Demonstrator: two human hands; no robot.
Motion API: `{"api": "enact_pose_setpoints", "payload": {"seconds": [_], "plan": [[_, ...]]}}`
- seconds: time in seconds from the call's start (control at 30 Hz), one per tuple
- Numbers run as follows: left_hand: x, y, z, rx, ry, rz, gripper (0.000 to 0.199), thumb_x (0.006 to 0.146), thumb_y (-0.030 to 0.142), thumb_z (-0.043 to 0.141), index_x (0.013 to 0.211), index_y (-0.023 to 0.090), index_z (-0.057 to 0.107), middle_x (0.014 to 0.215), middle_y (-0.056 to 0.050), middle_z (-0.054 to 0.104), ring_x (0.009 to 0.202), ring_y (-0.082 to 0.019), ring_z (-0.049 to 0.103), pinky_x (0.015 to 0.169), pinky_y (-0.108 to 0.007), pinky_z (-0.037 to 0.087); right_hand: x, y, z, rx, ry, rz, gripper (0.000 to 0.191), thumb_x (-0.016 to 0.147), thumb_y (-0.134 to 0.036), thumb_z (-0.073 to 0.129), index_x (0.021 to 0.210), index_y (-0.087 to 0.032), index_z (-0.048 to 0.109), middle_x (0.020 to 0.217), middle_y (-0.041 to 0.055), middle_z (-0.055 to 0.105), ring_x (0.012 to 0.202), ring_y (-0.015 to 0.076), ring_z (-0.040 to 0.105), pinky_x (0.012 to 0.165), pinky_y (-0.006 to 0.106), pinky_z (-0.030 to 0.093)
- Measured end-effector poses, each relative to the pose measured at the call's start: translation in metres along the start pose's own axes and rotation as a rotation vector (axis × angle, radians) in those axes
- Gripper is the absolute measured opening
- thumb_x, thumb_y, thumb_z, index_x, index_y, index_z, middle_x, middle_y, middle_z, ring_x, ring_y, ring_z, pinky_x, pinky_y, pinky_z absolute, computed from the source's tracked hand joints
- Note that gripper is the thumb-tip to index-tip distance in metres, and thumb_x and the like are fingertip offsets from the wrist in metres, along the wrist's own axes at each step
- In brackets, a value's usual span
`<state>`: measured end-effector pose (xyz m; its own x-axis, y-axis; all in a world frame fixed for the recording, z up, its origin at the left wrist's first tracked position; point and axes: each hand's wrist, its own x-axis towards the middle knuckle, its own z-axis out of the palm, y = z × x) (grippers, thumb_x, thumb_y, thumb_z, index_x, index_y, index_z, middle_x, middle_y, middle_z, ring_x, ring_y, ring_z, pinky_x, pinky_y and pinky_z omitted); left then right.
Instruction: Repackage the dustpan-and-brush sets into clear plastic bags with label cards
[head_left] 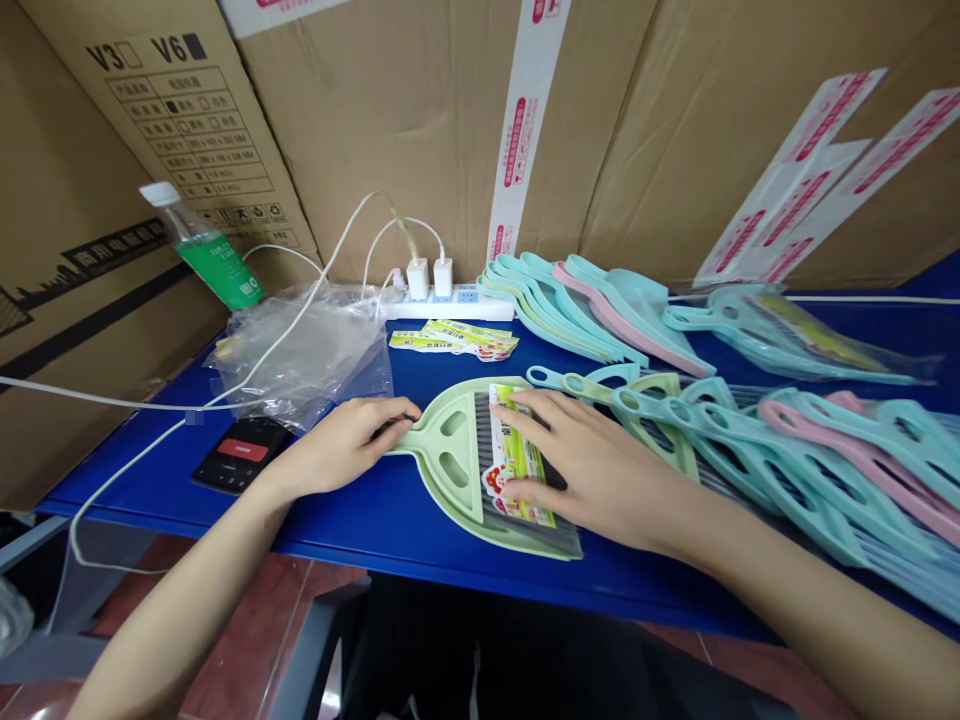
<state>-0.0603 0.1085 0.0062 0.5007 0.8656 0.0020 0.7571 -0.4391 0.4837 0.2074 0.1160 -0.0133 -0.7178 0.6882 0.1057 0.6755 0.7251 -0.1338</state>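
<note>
A phone lies just left of the left hand, which pinches the handle of a green dustpan set between the hands, its near rim close to the table's front edge. Blue tabletop shows nearer than the left hand. The right hand, apart from the left, spreads over a label card. Brushes crowd its right. The blue table meets cardboard boxes beyond both hands; red floor shows below.

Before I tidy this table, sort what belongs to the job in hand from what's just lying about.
Likely the job: green dustpan and brush; printed cards; stacked dustpans; loose brushes; clear bags.
Apparently lying about: phone; bottle; power strip.
</note>
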Motion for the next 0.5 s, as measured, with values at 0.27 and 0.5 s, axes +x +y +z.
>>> {"api": "enact_pose_setpoints", "payload": {"seconds": [0.27, 0.5], "plan": [[0.0008, -0.0003, 0.0001, 0.010, 0.015, 0.012, 0.032, 0.096, 0.030, 0.035, 0.103, 0.021, 0.065, 0.098, -0.002, 0.072, 0.086, -0.017, 0.066, 0.080, -0.027, 0.047, -0.0022, 0.0029, -0.0059, 0.091, -0.131, 0.015, 0.086, 0.086, -0.064, 0.053, 0.150, -0.009, 0.036, 0.159, 0.0208, 0.024, 0.147, 0.0380, 0.016, 0.113, 0.061, 0.028], [0.0012, -0.0021, 0.0021, 0.007, 0.029, 0.035, 0.031, 0.097, 0.031, 0.036, 0.103, 0.020, 0.065, 0.101, -0.003, 0.073, 0.089, -0.018, 0.067, 0.081, -0.027, 0.048, -0.0016, 0.0055, -0.0037, 0.141, -0.191, -0.001, 0.090, 0.086, -0.067, 0.051, 0.150, -0.007, 0.034, 0.158, 0.0211, 0.021, 0.147, 0.0363, 0.012, 0.116, 0.061, 0.018]]}}
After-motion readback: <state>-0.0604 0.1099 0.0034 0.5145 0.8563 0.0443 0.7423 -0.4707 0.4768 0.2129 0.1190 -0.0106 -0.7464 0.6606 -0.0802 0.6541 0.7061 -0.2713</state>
